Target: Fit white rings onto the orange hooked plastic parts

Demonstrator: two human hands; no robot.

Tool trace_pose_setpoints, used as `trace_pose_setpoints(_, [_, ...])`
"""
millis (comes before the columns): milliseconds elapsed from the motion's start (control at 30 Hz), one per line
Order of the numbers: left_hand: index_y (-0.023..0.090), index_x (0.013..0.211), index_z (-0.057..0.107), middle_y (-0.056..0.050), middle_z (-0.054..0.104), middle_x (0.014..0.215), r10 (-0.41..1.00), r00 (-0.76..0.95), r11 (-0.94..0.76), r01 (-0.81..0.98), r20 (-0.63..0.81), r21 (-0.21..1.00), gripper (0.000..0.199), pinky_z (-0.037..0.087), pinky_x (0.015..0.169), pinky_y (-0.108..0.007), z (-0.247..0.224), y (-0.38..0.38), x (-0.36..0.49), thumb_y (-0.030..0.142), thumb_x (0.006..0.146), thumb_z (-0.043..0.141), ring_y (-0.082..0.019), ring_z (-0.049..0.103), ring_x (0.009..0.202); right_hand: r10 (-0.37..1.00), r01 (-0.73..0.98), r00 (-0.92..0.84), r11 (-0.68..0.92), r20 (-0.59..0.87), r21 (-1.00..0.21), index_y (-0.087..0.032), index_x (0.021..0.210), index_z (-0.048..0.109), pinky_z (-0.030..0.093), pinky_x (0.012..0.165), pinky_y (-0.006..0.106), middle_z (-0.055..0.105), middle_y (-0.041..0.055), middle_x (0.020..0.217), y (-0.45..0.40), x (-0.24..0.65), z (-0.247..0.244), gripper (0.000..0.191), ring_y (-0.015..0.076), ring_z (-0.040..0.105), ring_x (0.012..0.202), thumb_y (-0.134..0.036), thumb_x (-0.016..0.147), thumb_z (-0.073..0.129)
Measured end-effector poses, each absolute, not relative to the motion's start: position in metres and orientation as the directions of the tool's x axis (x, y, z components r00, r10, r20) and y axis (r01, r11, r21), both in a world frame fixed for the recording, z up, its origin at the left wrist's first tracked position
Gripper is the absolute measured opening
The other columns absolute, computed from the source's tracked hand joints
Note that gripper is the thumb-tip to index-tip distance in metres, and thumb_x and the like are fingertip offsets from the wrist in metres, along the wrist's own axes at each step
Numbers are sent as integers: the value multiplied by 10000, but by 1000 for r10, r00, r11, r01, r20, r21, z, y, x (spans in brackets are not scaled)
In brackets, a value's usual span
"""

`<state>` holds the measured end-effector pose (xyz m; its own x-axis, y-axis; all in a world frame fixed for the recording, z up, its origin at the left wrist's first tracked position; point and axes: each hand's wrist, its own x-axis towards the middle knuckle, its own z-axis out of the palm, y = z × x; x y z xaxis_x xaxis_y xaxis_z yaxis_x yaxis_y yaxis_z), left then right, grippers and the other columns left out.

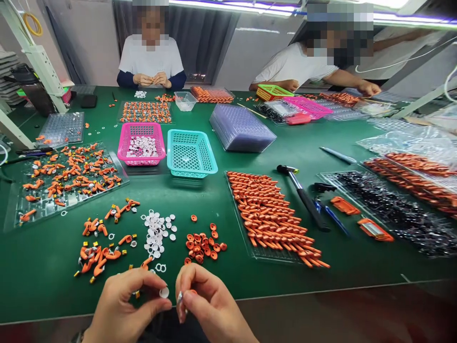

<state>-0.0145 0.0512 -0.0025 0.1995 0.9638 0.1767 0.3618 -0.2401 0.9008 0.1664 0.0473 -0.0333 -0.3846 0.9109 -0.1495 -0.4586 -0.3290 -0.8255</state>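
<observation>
We have the left hand (124, 305) pinched on a white disc (164, 293), at the near edge of the green bench (257, 278). Right hand (210, 302) clamped on a small silver-and-orange piece (179, 298), partly hidden by its grip. Hands near each other, not touching. Just beyond, we log a loose pile of white pieces (157, 231), orange caps (202, 247) right of it, curved orange parts (98, 259) left. Farther back: pink basket (124, 145), more white pieces inside, beside a teal basket (194, 166).
</observation>
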Motion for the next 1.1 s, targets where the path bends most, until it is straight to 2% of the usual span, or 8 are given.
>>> trace_pose_setpoints(133, [240,803,704,69,743,677,947,228,-309,445,227,840,156,542,567,-160,-6,47,-14,115,751,783,-108,699,573,912,-225,-346,-310,-222,-924,-188,749,525,306,536,236,439,-55,646,43,165,-26,337,100,373,558,-468,842,688])
trace_pose_setpoints(333, [247,829,688,65,738,683,930,256,-358,463,264,811,128,547,573,-176,-8,46,-13,148,792,759,-117,704,582,942,-42,-263,-228,-209,-973,-189,716,512,280,513,244,426,-52,626,43,159,-24,250,109,353,550,-378,816,641])
trace_pose_setpoints(833, [241,787,683,68,735,656,913,242,-405,442,328,801,122,537,549,-149,-3,49,-10,138,794,748,-104,694,550,942,1,-281,-191,-184,-982,-191,706,506,295,507,239,434,-50,623,46,159,-21,179,109,357,554,-296,805,612])
trace_pose_setpoints(967, [249,820,685,55,748,694,914,290,-390,439,283,809,118,550,581,-174,-4,48,-13,143,817,736,-120,702,586,942,-34,-271,-213,-196,-977,-195,714,502,290,499,232,424,-61,623,45,159,-22,196,101,346,546,-294,811,640])
trace_pose_setpoints(1100, [279,966,670,52,775,794,917,303,-376,437,259,817,192,576,648,-180,-7,45,-18,157,831,730,-134,737,670,936,-69,-288,-229,-200,-971,-198,731,504,282,506,234,408,-69,624,43,161,-21,218,100,338,547,-325,827,654])
